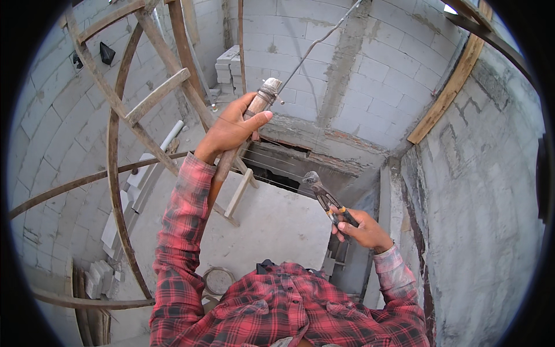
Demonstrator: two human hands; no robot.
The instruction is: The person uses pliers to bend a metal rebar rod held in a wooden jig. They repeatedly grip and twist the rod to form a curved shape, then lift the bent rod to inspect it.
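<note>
My left hand (230, 128), raised ahead of me, is closed around a wooden pole (219, 176) near its upper end. Dark wire binding (264, 98) wraps that end, and a small piece sticks out of it sideways. From the bound end a thin, slightly bent metal rod (317, 41) runs up and to the right. Lower on the right, my right hand (369, 232) grips pliers (328, 201) by their dark handles with yellow marks. The jaws point up and left, apart from the pole; whether anything is between them I cannot make out.
A wooden ladder (157, 97) leans at the left among bent wooden strips (114, 168). Below me lies a grey slab (283, 228), with a dark opening (274, 176) beyond its far edge. Block walls (289, 34) surround the space. A wooden plank (448, 95) runs along the right corner.
</note>
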